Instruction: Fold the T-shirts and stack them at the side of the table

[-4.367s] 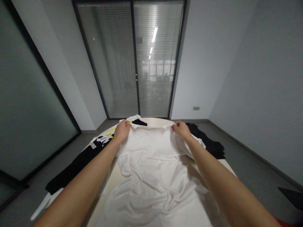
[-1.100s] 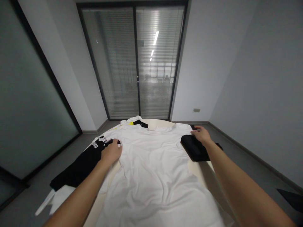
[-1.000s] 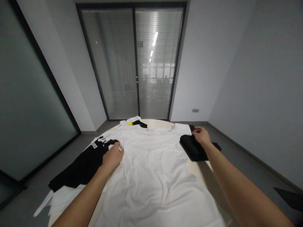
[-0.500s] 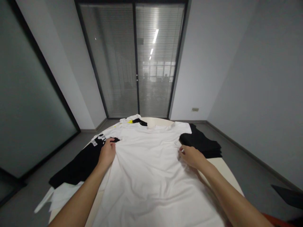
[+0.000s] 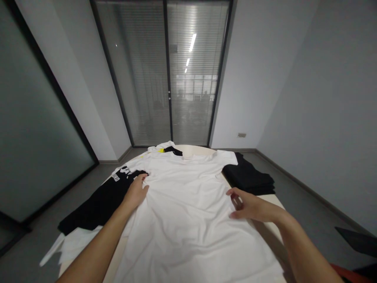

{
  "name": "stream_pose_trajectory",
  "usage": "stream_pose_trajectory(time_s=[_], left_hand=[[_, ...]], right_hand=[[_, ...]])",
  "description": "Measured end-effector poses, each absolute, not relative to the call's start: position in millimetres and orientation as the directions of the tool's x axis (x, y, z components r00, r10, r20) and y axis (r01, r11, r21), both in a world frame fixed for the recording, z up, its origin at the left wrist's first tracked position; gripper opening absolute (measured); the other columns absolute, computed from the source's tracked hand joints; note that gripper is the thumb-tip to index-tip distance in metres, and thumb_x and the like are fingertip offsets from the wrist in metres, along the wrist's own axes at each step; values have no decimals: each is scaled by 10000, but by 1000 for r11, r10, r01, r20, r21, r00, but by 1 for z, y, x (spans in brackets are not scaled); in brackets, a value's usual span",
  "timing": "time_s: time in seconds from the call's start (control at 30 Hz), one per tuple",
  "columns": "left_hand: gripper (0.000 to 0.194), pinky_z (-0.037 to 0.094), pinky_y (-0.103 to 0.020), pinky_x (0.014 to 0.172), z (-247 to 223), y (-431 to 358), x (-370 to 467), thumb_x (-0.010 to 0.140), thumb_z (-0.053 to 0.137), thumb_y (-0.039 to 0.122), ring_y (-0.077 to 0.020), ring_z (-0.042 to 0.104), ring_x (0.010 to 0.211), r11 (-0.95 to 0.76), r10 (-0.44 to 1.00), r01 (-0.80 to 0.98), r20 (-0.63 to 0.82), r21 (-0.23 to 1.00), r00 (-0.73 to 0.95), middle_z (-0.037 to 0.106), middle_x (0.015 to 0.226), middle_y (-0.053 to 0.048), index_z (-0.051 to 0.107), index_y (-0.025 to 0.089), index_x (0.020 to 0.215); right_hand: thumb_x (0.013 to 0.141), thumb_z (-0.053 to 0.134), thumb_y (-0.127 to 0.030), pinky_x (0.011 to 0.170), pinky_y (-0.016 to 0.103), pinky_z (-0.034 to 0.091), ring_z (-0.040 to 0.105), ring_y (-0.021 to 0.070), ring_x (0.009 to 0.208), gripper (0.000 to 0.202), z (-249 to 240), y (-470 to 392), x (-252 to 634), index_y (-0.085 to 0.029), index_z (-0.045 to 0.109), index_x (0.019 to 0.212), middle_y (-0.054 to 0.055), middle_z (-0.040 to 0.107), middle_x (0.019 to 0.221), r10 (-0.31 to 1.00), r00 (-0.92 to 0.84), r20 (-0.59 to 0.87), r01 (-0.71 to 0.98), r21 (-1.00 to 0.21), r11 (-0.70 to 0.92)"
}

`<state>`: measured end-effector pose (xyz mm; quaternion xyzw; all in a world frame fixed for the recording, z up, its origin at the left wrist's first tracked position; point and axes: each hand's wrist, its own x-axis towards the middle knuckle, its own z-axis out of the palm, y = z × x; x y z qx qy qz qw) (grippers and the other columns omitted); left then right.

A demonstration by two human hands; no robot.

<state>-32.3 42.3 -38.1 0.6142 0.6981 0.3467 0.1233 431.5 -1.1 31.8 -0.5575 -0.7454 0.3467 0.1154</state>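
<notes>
A white T-shirt (image 5: 188, 208) lies spread over the table, its neckline and sleeves at the far end and soft wrinkles across its body. At its left edge, below the sleeve, rests my left hand (image 5: 136, 193), thumb and fingers apart and nothing gripped. My right hand (image 5: 249, 205) is at the shirt's right edge, fingers curved and parted from the thumb, with no cloth visibly held between them. Whether the right fingertips touch the fabric I cannot tell.
Folded black clothes (image 5: 250, 176) are stacked at the table's right. On the left lies a black garment (image 5: 94, 206) with white lettering, over white cloth (image 5: 78, 244). A pale table (image 5: 275, 202) carries everything. Glass doors (image 5: 167, 78) with blinds stand behind.
My right hand has moved nearer to me along the shirt's right edge, and its fingers have spread. The left hand has shifted slightly, its thumb now apart from the fingers.
</notes>
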Motion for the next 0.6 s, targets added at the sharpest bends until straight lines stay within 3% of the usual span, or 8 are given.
stream_pose_trajectory(time_s=[0.13, 0.27, 0.5, 0.6], left_hand=[[478, 396, -383, 1117, -34, 38, -30, 838, 561, 132, -267, 553, 1270, -17, 939, 841, 297, 541, -172, 584, 1353, -135, 535, 152, 1315], [435, 421, -371, 1090, -32, 36, -27, 878, 526, 156, -265, 558, 1255, -39, 929, 904, 348, 427, -124, 577, 1349, -122, 539, 160, 1313], [369, 440, -451, 1043, -15, 25, -12, 913, 532, 277, -315, 540, 1218, -122, 894, 951, 447, 285, -19, 574, 1305, -137, 573, 153, 1258], [270, 455, -409, 1009, 5, 9, 15, 949, 511, 306, -267, 576, 1145, -351, 883, 876, 429, 331, 192, 627, 1210, -94, 615, 196, 1173]], right_hand=[[626, 714, -210, 627, 213, 438, 519, 118, 716, 634, 33, -1, 444, -235, 495, 1220, -39, 531, 844, 856, -424, -296, 666, -742, 73], [586, 735, -255, 539, 208, 428, 513, 123, 701, 581, 29, 3, 455, -230, 495, 1115, -27, 525, 859, 853, -374, -365, 653, -757, -38], [520, 826, -355, 491, 228, 394, 508, 110, 557, 532, 25, 3, 464, -214, 477, 895, -35, 578, 725, 768, -340, -542, 755, -645, -121], [541, 846, -409, 526, 239, 394, 531, 128, 593, 502, 27, 6, 465, -204, 510, 852, -17, 597, 730, 808, -325, -491, 810, -586, -30]])
